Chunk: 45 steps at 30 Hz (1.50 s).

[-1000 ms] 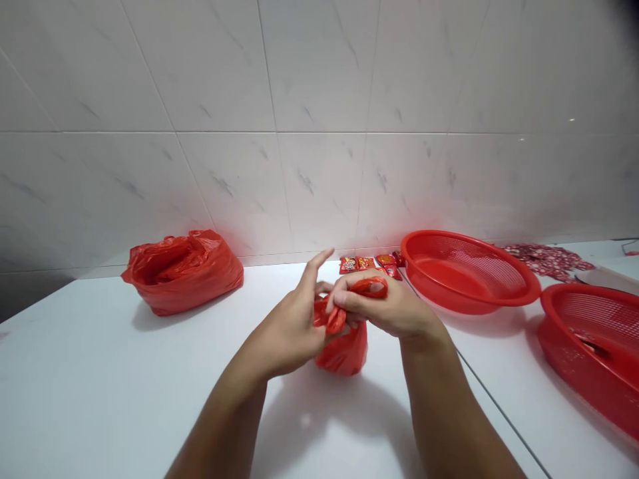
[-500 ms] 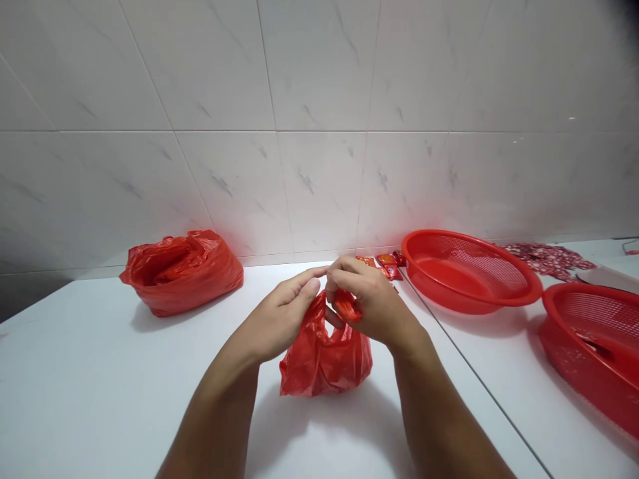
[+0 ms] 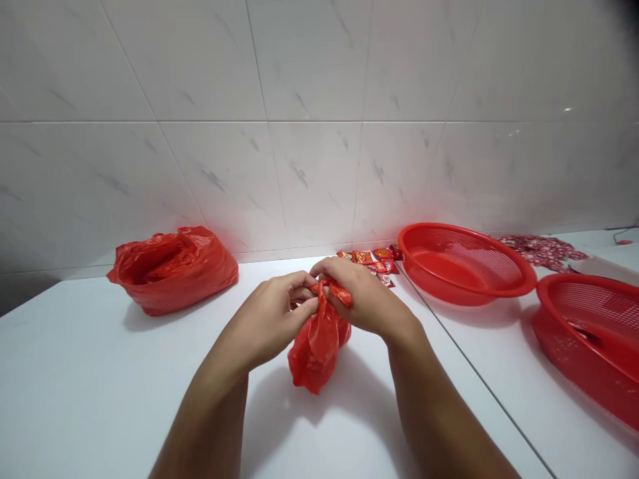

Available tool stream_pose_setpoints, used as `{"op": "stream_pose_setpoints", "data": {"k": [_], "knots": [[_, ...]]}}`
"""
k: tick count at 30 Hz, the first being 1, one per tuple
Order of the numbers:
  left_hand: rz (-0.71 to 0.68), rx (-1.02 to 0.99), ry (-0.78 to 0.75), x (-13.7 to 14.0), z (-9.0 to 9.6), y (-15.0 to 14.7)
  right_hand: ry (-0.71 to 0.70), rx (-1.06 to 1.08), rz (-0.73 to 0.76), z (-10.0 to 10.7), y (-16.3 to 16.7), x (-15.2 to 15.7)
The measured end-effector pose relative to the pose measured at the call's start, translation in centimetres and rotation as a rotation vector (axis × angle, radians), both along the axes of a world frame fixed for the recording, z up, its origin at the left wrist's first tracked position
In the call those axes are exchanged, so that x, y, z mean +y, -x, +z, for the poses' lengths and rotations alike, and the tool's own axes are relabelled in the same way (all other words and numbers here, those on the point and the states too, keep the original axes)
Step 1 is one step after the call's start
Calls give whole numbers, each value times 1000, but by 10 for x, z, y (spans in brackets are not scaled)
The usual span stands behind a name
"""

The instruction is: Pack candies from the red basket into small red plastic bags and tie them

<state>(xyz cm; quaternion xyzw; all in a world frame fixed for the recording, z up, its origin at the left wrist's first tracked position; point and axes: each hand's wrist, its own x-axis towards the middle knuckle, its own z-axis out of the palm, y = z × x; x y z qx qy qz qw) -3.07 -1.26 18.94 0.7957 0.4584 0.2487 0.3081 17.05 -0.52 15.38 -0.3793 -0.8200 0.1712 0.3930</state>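
Observation:
A small red plastic bag [image 3: 316, 352] hangs gathered at its neck between both my hands, over the white table. My left hand [image 3: 277, 313] pinches the bag's gathered top with thumb and fingers. From the other side, my right hand [image 3: 357, 293] is closed round the bag's handle, and a crumpled loop of red plastic pokes out beside its fingers. What the bag holds is hidden. Just behind the hands, several small red packets [image 3: 383, 254] lie on the table near the wall.
A larger red plastic bag [image 3: 184, 286], open at the top, stands at the left. To the right are a red mesh basket [image 3: 464, 293] and a second red basket [image 3: 574, 356]. Behind them lies a spread of red-and-white packets [image 3: 542, 253]. A seam [image 3: 479, 376] crosses the table.
The small bag's two-handled mouth has been drawn together into a narrow twisted neck, and the bag has turned and narrowed. My fingers have come closer together. The view has shifted slightly.

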Motion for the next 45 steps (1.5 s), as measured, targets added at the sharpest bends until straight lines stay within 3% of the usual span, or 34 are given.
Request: {"op": "stream_pose_setpoints", "data": {"k": [8, 13, 21, 25, 28, 31, 34, 39, 45], "knots": [[-22, 46, -11, -2, 5, -1, 293, -45, 149, 6, -8, -6], [9, 131, -52, -3, 10, 2, 457, -136, 72, 7, -14, -13], [26, 160, -90, -3, 14, 6, 504, -133, 82, 12, -15, -18], [104, 212, -63, 1, 14, 11, 496, -125, 25, 14, -20, -19], [213, 352, -15, 17, 6, 20, 520, -118, -71, 3, -27, -4], [350, 574, 107, 39, -8, 30, 716, -211, -297, -22, -34, 26], [360, 690, 234, 54, -18, 35, 867, -262, -420, -49, -42, 53], [373, 656, 124, 51, -17, 36, 867, -223, -476, -62, -53, 64], [382, 484, -15, 39, -10, 36, 783, -104, -373, -39, -62, 46]]}}
